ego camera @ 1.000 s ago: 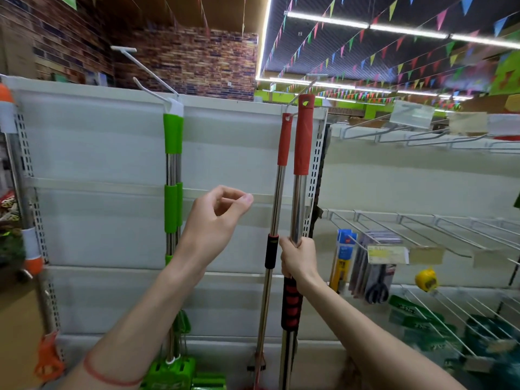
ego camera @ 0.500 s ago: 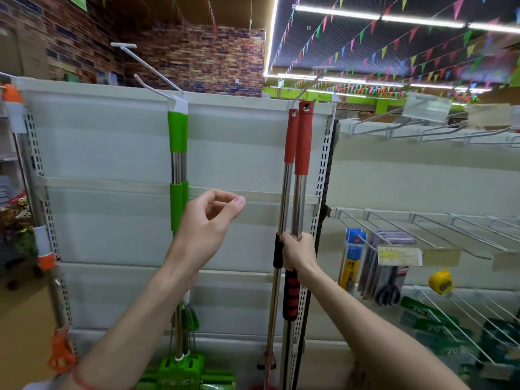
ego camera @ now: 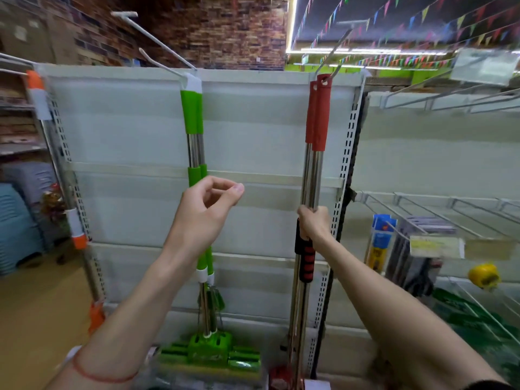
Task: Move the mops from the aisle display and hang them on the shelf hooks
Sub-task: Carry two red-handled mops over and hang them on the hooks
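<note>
Two red-handled mops (ego camera: 317, 116) with steel shafts hang side by side from a metal shelf hook (ego camera: 336, 50) at the top right of the white back panel. My right hand (ego camera: 311, 222) grips the front red mop's shaft just above its black and red grip. Two green-handled mops (ego camera: 192, 114) hang from a white hook (ego camera: 157, 38) to the left, their green heads near the floor. My left hand (ego camera: 205, 212) hovers in front of the panel between the two pairs, fingers loosely curled, holding nothing.
An orange-handled mop (ego camera: 42, 102) hangs at the panel's left edge. Wire shelves (ego camera: 439, 209) with packaged goods and a yellow item (ego camera: 483, 275) stand to the right. Blue plastic stools (ego camera: 17, 220) sit on the floor at far left.
The red mop in my right hand has moved back against the other red mop, and its top loop now sits on the hook. My left hand has barely moved.
</note>
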Demonstrator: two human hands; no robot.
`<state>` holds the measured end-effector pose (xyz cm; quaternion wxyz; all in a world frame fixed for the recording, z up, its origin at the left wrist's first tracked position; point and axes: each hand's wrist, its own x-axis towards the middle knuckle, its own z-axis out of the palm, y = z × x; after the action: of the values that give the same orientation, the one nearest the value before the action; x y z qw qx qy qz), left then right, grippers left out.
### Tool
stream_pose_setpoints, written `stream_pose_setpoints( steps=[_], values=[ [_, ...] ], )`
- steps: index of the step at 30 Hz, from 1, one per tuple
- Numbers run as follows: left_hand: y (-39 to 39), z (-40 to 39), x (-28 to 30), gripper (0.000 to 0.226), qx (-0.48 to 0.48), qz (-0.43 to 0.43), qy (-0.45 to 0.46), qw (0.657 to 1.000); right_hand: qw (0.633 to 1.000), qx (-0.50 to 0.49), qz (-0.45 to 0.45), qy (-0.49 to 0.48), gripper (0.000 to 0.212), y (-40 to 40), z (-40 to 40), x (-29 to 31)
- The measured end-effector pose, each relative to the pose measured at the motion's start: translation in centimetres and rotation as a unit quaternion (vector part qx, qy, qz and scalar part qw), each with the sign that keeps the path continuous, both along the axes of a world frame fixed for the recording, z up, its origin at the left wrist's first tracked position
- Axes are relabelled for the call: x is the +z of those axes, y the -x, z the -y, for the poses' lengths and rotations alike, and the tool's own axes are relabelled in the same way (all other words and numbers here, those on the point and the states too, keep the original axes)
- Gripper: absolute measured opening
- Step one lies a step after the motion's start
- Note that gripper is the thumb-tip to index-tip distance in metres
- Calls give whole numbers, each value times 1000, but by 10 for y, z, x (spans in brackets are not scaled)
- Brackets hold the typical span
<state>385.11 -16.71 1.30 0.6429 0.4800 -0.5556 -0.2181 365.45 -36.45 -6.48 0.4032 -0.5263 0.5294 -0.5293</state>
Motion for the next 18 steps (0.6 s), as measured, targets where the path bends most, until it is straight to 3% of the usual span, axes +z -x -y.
stream_pose_setpoints(
  steps=[18],
  values=[
    [-21,19,-4,13,60,25,-30,997,999,-20,-4,47,28,-6,74,-7]
  ],
)
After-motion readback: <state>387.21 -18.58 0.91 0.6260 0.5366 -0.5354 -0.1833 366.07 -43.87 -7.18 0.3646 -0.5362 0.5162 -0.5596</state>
